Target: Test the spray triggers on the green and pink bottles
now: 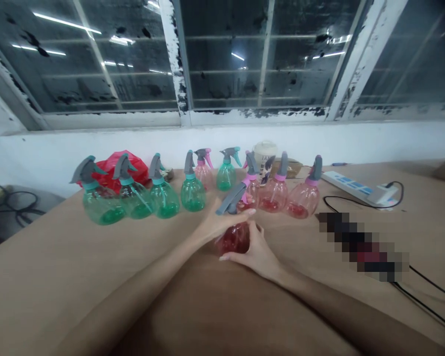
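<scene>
A red, see-through spray bottle point(234, 240) with a grey and pink trigger head stands tilted on the table in front of me. Around its neck, just under the spray head, my left hand point(222, 216) is closed. My right hand point(257, 249) grips the round body from the right, thumb low in front and fingers behind. Just beyond my hands are more red spray bottles point(273, 194) with pink collars. To the left, several green spray bottles point(165, 200) with teal collars form a row, each with some green at the bottom.
Behind the bottles lie a red plastic bag point(133, 168) and a white printed cup point(265, 157). A power strip point(359, 189) with a black cable sits at the right, near a pixelated patch. The windowed wall closes off the table's point(52, 272) back.
</scene>
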Action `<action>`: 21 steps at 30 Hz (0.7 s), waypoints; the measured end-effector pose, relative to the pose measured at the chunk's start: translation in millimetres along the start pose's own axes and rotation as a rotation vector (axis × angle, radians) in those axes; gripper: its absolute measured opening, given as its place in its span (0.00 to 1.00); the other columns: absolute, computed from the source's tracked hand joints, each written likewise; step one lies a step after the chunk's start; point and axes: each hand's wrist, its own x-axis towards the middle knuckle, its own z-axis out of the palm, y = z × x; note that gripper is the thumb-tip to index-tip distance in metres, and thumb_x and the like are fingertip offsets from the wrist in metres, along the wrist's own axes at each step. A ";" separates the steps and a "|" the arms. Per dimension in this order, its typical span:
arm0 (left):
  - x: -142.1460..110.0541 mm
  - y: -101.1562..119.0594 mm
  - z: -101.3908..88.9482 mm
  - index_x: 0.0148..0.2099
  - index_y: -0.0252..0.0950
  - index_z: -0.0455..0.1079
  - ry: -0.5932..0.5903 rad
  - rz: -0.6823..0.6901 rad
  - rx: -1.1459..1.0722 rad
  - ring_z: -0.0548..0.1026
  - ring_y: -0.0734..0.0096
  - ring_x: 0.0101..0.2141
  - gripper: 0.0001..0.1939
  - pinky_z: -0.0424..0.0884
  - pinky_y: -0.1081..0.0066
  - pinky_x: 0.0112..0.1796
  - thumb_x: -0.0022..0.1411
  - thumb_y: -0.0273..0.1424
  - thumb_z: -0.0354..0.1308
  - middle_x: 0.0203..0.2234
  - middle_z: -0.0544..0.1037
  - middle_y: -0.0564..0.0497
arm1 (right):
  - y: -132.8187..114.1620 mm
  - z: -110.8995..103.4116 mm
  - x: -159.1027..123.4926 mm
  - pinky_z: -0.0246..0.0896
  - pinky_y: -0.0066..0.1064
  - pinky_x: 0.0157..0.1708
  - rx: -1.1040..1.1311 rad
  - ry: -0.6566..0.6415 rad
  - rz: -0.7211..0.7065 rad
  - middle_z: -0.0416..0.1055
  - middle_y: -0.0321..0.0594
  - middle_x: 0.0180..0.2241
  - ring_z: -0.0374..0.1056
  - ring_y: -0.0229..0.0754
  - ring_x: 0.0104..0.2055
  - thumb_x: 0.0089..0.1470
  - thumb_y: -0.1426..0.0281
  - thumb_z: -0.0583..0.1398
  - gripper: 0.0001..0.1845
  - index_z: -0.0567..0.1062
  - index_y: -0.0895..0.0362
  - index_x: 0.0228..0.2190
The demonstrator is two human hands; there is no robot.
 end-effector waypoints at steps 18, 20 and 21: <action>0.5 1.1 -0.6 0.21 0.36 0.62 0.050 -0.056 0.220 0.54 0.79 0.17 0.18 0.52 0.73 0.21 0.55 0.41 0.58 0.13 0.56 0.60 | 0.2 -1.9 -0.3 0.54 0.54 0.53 0.026 -0.020 -0.004 0.62 0.44 0.48 0.54 0.57 0.56 0.29 0.51 0.70 0.42 0.61 0.53 0.44; 1.0 0.5 -1.9 0.24 0.36 0.65 0.016 -0.052 0.175 0.58 0.78 0.18 0.16 0.56 0.73 0.22 0.55 0.41 0.59 0.15 0.61 0.58 | -0.8 -1.9 -0.6 0.56 0.53 0.52 0.047 -0.017 0.008 0.63 0.44 0.47 0.57 0.56 0.54 0.29 0.52 0.70 0.42 0.62 0.53 0.44; 1.2 0.9 -2.4 0.26 0.36 0.67 0.001 -0.052 0.144 0.61 0.77 0.19 0.14 0.59 0.72 0.23 0.55 0.41 0.59 0.17 0.64 0.57 | -1.2 -1.9 -0.5 0.58 0.52 0.51 0.073 -0.020 0.009 0.64 0.44 0.47 0.59 0.55 0.53 0.30 0.52 0.70 0.42 0.61 0.53 0.45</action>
